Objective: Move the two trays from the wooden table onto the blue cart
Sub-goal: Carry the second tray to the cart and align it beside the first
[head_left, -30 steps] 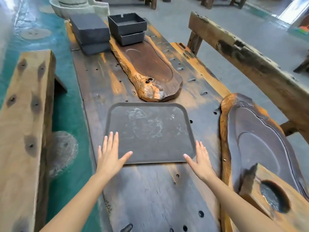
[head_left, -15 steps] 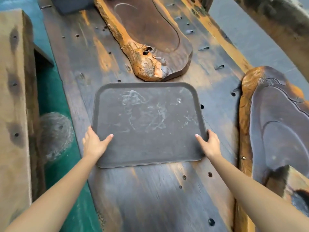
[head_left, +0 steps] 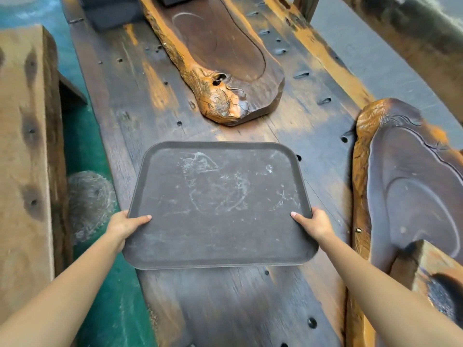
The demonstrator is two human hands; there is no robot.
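A dark grey rectangular tray (head_left: 220,204) with pale scuff marks is at the middle of the long wooden table (head_left: 240,304). My left hand (head_left: 125,225) grips its left edge, thumb on top. My right hand (head_left: 314,222) grips its right edge the same way. The tray's near edge looks slightly raised off the table and juts past the table's left side. A second tray like it and the blue cart are not in view.
A carved wooden tea board (head_left: 223,61) lies beyond the tray, and another (head_left: 411,191) sits at the right edge. Dark boxes (head_left: 110,11) stand at the far end. A wooden bench (head_left: 25,151) runs along the left, with green floor (head_left: 85,146) between.
My hands went from hovering open near the tray to clasping its two side edges. The tray has shifted toward me and its near edge has come up a little.
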